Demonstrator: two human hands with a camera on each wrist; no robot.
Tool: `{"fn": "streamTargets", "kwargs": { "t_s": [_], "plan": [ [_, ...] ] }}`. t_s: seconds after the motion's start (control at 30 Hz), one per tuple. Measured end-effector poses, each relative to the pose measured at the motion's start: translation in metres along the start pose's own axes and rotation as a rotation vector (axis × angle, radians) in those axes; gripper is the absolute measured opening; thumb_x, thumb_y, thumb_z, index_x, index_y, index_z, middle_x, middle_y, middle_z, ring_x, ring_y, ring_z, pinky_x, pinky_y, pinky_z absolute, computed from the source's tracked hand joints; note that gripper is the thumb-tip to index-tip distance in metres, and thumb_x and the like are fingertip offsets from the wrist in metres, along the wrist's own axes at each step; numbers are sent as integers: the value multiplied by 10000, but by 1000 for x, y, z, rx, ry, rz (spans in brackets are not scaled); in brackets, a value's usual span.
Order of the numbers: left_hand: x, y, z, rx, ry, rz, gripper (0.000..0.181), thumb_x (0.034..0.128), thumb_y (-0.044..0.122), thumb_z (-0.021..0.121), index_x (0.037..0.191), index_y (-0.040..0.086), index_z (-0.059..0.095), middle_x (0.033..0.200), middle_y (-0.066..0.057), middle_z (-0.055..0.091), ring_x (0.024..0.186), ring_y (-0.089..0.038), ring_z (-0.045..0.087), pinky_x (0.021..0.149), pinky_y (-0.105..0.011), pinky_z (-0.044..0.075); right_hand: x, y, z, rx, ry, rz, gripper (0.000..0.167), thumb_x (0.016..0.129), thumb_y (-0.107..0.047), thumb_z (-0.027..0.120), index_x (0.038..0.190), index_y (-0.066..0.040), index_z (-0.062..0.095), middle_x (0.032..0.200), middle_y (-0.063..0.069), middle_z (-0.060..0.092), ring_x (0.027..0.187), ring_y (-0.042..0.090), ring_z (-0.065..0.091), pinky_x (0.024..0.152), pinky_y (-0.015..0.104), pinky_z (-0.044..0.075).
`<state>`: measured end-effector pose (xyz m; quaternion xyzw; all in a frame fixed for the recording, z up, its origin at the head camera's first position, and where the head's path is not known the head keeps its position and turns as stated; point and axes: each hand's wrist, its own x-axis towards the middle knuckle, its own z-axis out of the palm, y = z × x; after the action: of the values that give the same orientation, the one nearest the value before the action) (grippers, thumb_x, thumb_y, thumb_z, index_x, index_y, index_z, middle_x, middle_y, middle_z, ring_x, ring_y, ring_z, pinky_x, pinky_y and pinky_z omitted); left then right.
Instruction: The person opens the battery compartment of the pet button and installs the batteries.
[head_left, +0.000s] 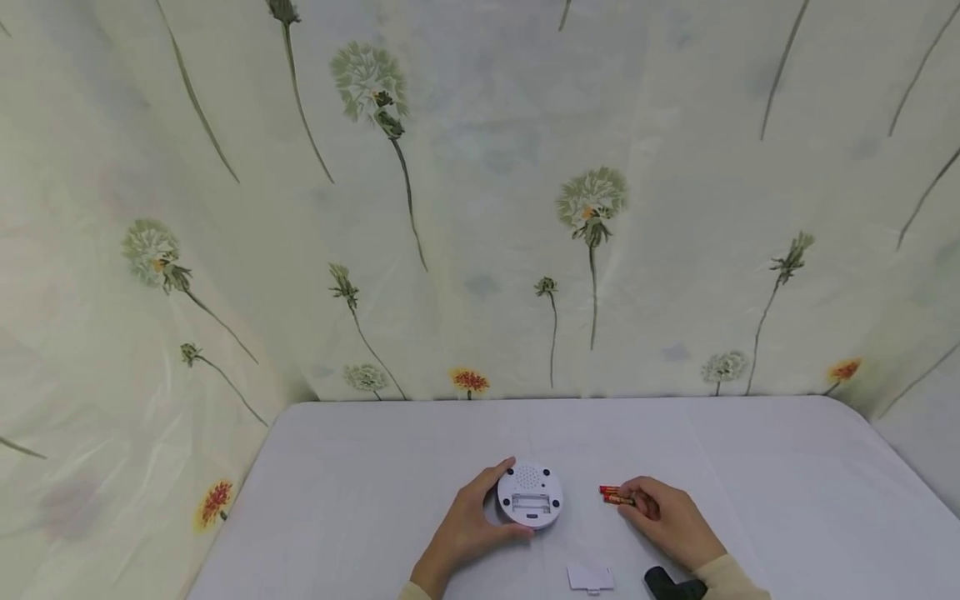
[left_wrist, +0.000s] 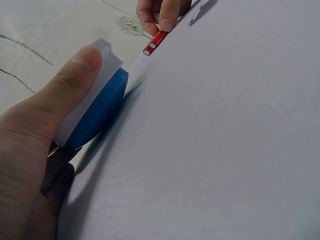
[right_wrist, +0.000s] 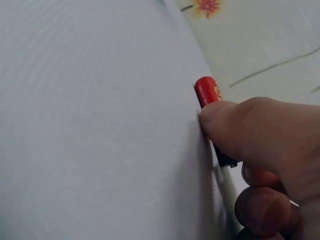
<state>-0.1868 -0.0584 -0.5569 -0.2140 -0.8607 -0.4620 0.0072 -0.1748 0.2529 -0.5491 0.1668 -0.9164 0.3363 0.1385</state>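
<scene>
My left hand grips a round white device by its edge, thumb at the near side and fingers at the far side. Its underside faces up, showing small dark feet, a patch of speaker holes and an uncovered battery compartment with no battery in it. The left wrist view shows a blue lower part facing the table. To the right, two red-and-black batteries lie side by side. My right hand pinches at them; in the right wrist view the thumb presses over one battery, hiding its middle.
A small white battery cover lies on the white tablecloth in front of the device. Near the right forearm is a black object of unclear kind. Behind the table hangs a flower-patterned sheet.
</scene>
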Motion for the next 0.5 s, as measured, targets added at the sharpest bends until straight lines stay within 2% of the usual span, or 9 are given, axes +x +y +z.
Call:
{"fn": "streamTargets", "kwargs": {
  "t_s": [0.17,0.37,0.5],
  "plan": [
    [1,1,0,3,-1,-6,968,618,540,803,1444,264,382,1427,104,453,1338,-113,424,1116,-357,369,-1,-1,0,-24,17,-27,229,736,-54,774,868,-191,646,624,-166,418,533,-71,329,461,137,331],
    [-1,1,0,1,-11,-25,970,616,548,800,1445,271,379,1433,106,447,1342,-115,418,1121,-355,364,-4,-2,0,-27,-1,7,210,751,-75,768,870,-197,645,626,-163,414,535,-65,329,464,142,325],
    [-1,1,0,0,-11,-15,967,620,539,802,1445,265,380,1431,100,451,1344,-114,417,1122,-349,362,-6,-3,0,-35,-9,22,214,750,-83,771,864,-206,639,628,-160,415,534,-59,334,462,146,325]
  ]
}}
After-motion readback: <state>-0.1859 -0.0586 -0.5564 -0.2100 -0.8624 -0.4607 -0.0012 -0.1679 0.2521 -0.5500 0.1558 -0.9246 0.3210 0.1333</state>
